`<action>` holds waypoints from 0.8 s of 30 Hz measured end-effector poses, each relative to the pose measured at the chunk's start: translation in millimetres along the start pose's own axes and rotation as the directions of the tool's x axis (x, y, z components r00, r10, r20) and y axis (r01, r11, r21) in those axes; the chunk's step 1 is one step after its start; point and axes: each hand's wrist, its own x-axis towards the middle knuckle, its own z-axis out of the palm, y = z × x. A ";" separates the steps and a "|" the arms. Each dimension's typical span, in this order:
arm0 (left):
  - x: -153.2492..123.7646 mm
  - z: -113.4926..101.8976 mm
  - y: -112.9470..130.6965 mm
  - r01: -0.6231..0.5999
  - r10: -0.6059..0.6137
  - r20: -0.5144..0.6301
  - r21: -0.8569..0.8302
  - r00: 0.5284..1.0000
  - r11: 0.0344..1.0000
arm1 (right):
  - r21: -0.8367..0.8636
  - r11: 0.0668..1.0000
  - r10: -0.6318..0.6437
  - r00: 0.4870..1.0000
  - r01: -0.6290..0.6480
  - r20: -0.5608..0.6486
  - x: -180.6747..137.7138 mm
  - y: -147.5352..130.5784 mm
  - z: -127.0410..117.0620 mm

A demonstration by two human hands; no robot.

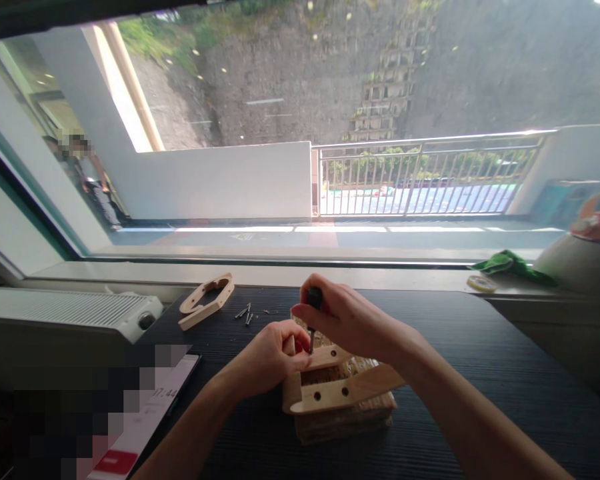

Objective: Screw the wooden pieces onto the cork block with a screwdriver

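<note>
A light wooden assembly (337, 393) with curved slats stands on the dark table (480, 373) in front of me. My right hand (347, 317) is closed round the black handle of a screwdriver (313, 313), held upright with its tip down on the wood. My left hand (273, 357) pinches the wooden piece right beside the screwdriver tip. A few loose screws (245, 312) lie on the table behind my hands.
A separate curved wooden part (206, 300) lies at the back left. A phone (145, 417) rests near the front left edge, next to a white radiator (80, 310). On the window sill at the right lie a green cloth (513, 265) and a tape roll (481, 283).
</note>
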 end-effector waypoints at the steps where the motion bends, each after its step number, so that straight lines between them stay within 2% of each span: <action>1: -0.3 0.1 0.4 0.000 0.000 0.001 -0.003 1.000 1.000 | 0.002 1.000 0.004 1.000 -0.004 0.002 0.0 0.1 -0.1; 9: 1.7 2.1 -4.7 -0.011 0.012 0.015 -0.022 1.000 1.000 | 0.021 1.000 0.021 1.000 -0.021 -0.008 0.3 2.0 0.4; 15: 2.5 3.0 -5.2 -0.015 0.015 -0.001 -0.035 1.000 0.999 | -0.011 0.999 -0.053 0.999 0.054 0.009 -2.4 2.1 -5.0; 19: 2.1 2.0 -0.7 -0.011 0.011 -0.015 -0.008 1.000 1.000 | -0.036 0.998 -0.045 0.999 0.046 0.015 -2.5 2.3 -6.3; 24: 2.5 2.3 -1.1 -0.002 0.002 -0.001 -0.005 1.000 1.000 | -0.079 0.997 0.006 0.998 -0.011 -0.066 3.5 4.4 2.1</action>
